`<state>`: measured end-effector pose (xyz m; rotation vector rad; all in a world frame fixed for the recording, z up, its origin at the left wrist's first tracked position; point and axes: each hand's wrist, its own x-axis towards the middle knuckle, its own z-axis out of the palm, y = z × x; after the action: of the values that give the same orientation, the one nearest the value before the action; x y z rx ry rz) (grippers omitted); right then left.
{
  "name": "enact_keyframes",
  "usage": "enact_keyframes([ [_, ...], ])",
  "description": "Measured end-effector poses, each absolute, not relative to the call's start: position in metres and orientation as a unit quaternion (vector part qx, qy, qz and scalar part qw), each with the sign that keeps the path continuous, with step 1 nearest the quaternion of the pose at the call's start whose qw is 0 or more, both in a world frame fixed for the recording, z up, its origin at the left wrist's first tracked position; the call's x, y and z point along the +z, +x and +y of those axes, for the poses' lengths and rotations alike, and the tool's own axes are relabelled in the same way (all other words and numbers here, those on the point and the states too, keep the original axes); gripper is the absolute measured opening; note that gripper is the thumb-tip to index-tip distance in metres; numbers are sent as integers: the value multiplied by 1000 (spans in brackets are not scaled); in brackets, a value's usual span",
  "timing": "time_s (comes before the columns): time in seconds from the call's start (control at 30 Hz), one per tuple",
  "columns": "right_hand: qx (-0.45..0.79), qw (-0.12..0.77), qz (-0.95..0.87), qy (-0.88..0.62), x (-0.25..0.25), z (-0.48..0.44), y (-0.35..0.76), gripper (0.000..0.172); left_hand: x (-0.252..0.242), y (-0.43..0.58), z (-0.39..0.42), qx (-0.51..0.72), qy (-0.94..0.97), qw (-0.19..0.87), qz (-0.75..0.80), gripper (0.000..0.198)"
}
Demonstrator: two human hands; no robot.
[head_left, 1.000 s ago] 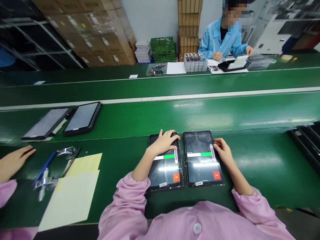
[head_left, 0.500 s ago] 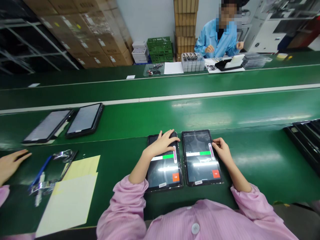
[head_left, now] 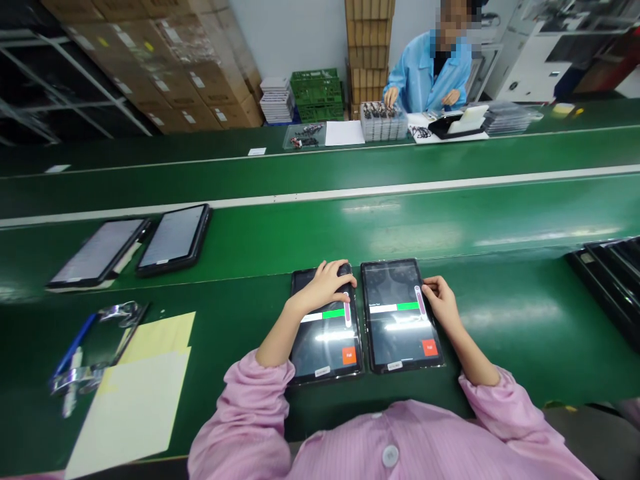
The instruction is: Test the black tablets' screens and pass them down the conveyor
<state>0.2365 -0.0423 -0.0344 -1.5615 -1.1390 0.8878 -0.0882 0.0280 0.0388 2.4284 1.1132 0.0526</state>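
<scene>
Two black tablets lie side by side on the green bench in front of me, each screen lit with a white and green bar and an orange square. My left hand (head_left: pixel 324 287) rests over the upper part of the left tablet (head_left: pixel 325 343), fingers curled down along its right edge. At the right edge of the right tablet (head_left: pixel 397 320), my right hand (head_left: pixel 440 301) pinches the rim with bent fingers.
Two more tablets (head_left: pixel 173 239) lie on the conveyor belt (head_left: pixel 450 227) at the left. Yellow and white paper sheets (head_left: pixel 140 393), a blue pen (head_left: pixel 70 350) and clips sit near left. Dark trays (head_left: pixel 607 273) stand at the right. A person in a blue coat (head_left: pixel 430 67) works across the line.
The neighbour's hand at the far left has gone out of view. The person across the line has reached to the rack of parts. My hands have stayed on the tablets.
</scene>
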Motion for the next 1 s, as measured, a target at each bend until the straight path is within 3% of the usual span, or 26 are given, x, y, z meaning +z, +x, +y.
enact_keyframes([
  [0.3, 367, 483, -471, -641, -34, -41, 237, 41, 36, -90, 31, 12, 893, 217, 394, 29],
  [0.5, 371, 479, -475, -638, -35, -40, 239, 41, 38, -89, 35, 21, 890, 224, 396, 16],
  [1.0, 384, 478, -488, -621, -29, -40, 238, 39, 36, -86, 32, 15, 887, 218, 407, 17],
])
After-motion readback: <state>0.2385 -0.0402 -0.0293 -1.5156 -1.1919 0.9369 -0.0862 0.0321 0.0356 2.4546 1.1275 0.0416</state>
